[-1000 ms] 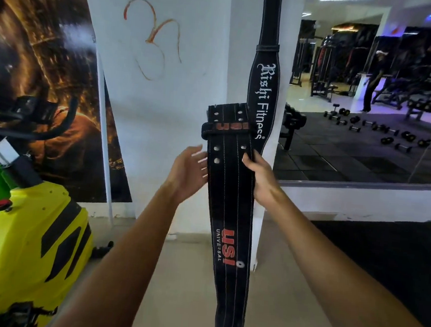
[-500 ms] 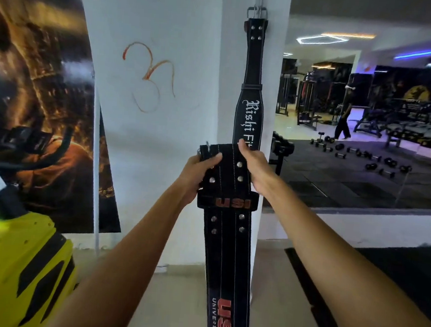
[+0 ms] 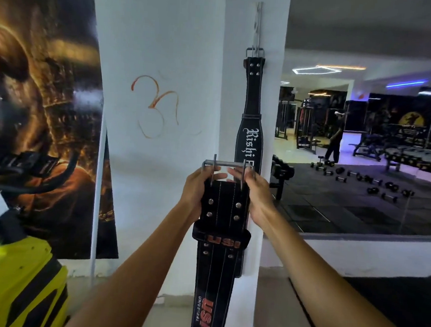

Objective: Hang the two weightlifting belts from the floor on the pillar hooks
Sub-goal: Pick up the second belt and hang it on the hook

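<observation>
A black belt with white "Rishi Fitness" lettering (image 3: 251, 107) hangs by its buckle from a metal hook (image 3: 257, 24) on the white pillar (image 3: 230, 87). In front of it I hold a second black belt with red "USI" print (image 3: 218, 266) upright by its top end. My left hand (image 3: 198, 190) grips its left edge and my right hand (image 3: 254, 194) grips its right edge. The steel two-prong buckle (image 3: 228, 168) stands flipped up above my fingers. This belt hides the lower part of the hanging one.
A yellow and green exercise machine (image 3: 11, 284) stands at the lower left before a dark poster (image 3: 40, 113). To the right, a large wall mirror (image 3: 364, 154) reflects dumbbells, benches and a standing person. Black floor matting (image 3: 391, 301) lies at the right.
Both hands slid up the USI belt to its top end and lifted it. The buckle has flipped up above my fingers. My view tilted upward, revealing the hook.
</observation>
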Demonstrator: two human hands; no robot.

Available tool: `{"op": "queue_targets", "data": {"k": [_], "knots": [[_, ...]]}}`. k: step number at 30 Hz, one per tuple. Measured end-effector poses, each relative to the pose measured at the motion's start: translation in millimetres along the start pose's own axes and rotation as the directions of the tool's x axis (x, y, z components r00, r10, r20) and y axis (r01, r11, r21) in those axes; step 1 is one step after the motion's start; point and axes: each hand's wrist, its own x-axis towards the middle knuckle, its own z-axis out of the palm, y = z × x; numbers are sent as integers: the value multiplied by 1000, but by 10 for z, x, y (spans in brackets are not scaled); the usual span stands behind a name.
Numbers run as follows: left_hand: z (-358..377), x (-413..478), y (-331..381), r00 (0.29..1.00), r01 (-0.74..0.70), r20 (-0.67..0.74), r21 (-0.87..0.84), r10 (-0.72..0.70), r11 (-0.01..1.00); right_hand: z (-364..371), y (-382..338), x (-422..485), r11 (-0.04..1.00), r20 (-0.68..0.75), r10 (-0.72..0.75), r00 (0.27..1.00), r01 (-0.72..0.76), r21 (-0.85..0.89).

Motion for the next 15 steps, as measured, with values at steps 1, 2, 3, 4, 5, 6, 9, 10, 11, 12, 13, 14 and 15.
{"op": "queue_targets", "data": {"k": [1,2,3,4,5,6,9,10,11,12,13,14,15], "knots": [[-21,25,-10,1000,-4,-5,40,4,999,9,7,-20,1000,-6,2,1000,-2,7],[-44,41,0,1000,22,-20,67,-21,998,18,24,-30,1000,-14,-5,1000,5,9],[-76,71,13,996,84,-27,69,-83,994,35,23,-43,1000,-24,-9,1000,9,10],[-115,100,30,987,160,-10,60,-160,985,49,25,-39,1000,-39,-10,999,10,16],[-164,121,47,974,219,47,68,-223,973,70,13,-33,1000,-58,-1,998,3,25],[-210,119,66,960,238,127,103,-250,966,85,3,-17,999,-68,3,998,-1,32],[-306,102,46,942,211,255,51,-217,976,111,-13,52,1000,-62,11,998,-10,15],[-313,82,41,953,210,223,3,-205,978,120,-8,73,1000,-59,11,998,-11,9],[-307,70,34,969,198,157,-20,-193,980,137,-5,80,1000,-55,16,998,-16,8],[-285,71,21,980,184,76,-11,-183,983,156,-1,80,1000,-51,18,999,-18,1],[-257,78,6,984,176,-8,20,-176,984,182,-6,63,1000,-45,22,999,-22,-10],[-232,87,-10,981,184,-76,45,-181,982,208,0,48,1000,-38,19,999,-19,-13],[-224,105,-26,972,213,-114,49,-207,976,228,8,34,1000,-34,16,999,-17,-11]]}}
